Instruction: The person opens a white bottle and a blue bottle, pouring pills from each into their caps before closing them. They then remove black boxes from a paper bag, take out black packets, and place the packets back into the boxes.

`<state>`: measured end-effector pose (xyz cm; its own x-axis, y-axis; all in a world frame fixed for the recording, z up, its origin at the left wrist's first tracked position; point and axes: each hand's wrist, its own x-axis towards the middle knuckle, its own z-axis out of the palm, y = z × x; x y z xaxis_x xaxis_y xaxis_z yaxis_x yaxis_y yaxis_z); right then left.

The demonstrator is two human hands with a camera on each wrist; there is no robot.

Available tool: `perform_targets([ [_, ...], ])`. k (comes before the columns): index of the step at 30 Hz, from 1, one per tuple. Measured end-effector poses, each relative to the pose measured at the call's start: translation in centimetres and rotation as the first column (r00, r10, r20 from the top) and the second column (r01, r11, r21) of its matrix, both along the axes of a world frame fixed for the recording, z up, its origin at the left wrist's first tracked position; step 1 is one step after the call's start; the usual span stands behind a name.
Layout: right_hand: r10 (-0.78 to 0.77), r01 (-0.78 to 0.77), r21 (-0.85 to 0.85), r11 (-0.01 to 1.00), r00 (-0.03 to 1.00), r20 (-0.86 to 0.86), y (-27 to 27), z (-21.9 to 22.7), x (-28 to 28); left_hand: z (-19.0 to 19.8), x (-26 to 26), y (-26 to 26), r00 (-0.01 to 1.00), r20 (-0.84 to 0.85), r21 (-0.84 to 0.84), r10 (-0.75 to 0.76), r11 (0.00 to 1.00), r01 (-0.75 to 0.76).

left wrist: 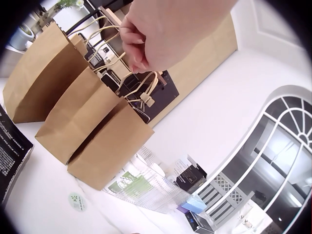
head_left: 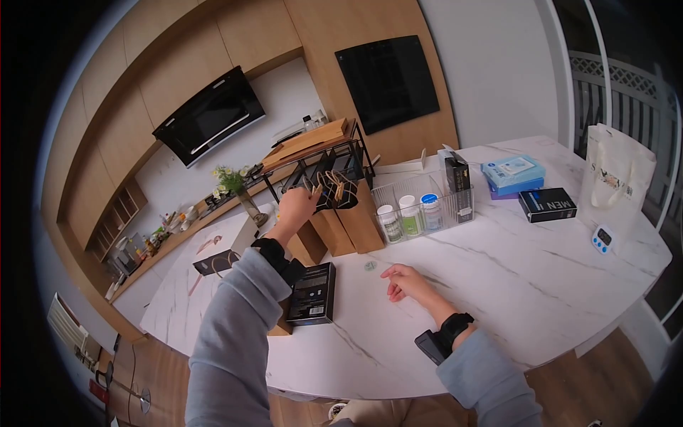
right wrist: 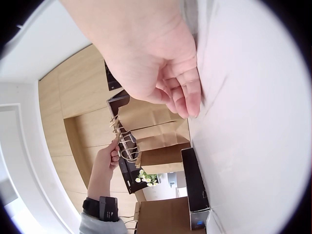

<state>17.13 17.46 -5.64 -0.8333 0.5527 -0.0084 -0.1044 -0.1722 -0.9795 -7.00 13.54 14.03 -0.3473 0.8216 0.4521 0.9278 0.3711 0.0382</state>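
Several brown paper bags (head_left: 364, 222) stand side by side on the marble-patterned table, with looped cord handles at their tops. My left hand (head_left: 297, 207) is above them, its fingers curled round a handle of one bag; in the left wrist view the hand (left wrist: 170, 36) covers part of that handle. A small light clip (left wrist: 147, 99) sits on the handles of the nearest bag there. Loosely bent, the fingers of my right hand (head_left: 411, 284) hold nothing, low over the tabletop beside a round green-and-white sticker (head_left: 370, 265).
A black box (head_left: 311, 293) lies left of the sticker. Behind are a clear bin (head_left: 458, 211) with several bottles and a black rack (head_left: 364, 153). Blue boxes (head_left: 514, 173), a black MEN box (head_left: 548, 205), a white bag (head_left: 617, 174) and a timer (head_left: 602, 240) are at the right.
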Motion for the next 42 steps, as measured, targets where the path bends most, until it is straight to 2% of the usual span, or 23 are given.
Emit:
perform_targets([
  [2,-0.005,0.005,0.005,1.000,1.000,-0.004,0.0,0.0,0.1,-0.4,-0.9,0.3,0.996,-0.085,0.051,-0.006,0.999,0.011],
  [9,-0.004,0.004,0.004,1.000,1.000,-0.002,-0.1,0.2,0.2,-0.9,-0.7,0.6,0.999,-0.031,-0.025,0.009,1.000,-0.010],
  [12,0.008,-0.008,0.015,1.000,1.000,0.015,-0.2,0.6,0.4,-1.3,-1.0,1.2,0.999,-0.047,-0.019,0.020,1.000,-0.021],
  [14,0.022,-0.023,0.023,0.999,0.999,0.043,-0.2,0.7,0.4,-1.5,-0.9,1.6,0.993,-0.116,-0.055,0.022,0.998,-0.029],
  [18,-0.002,0.002,0.005,1.000,1.000,-0.002,0.0,0.1,0.1,-1.7,-0.4,1.5,0.993,-0.116,-0.090,0.034,0.995,-0.044],
  [21,0.004,-0.004,0.005,1.000,1.000,-0.007,0.0,0.0,0.0,-1.2,0.5,1.0,0.998,-0.040,-0.155,0.055,0.986,-0.061],
  [23,0.008,-0.008,0.007,1.000,1.000,-0.007,0.0,0.0,0.0,-1.5,-0.3,0.9,0.998,0.057,0.031,0.029,0.999,-0.031],
  [26,0.008,-0.008,0.011,1.000,1.000,-0.002,0.0,0.1,0.0,-2.1,-2.3,0.9,0.999,-0.036,0.105,-0.004,0.994,0.008],
  [30,0.011,-0.012,0.014,1.000,1.000,0.021,-0.2,0.6,0.3,-2.2,-2.9,0.3,0.996,-0.086,0.106,-0.016,0.994,0.025],
  [36,0.025,-0.026,0.028,0.999,0.999,0.035,-0.2,0.8,0.5,-2.2,-1.2,0.4,1.000,-0.030,0.069,-0.003,0.998,0.005],
  [42,0.014,-0.015,0.018,1.000,1.000,0.027,-0.3,0.7,0.3,-2.1,0.3,1.1,0.994,-0.074,-0.013,0.077,0.997,-0.078],
])
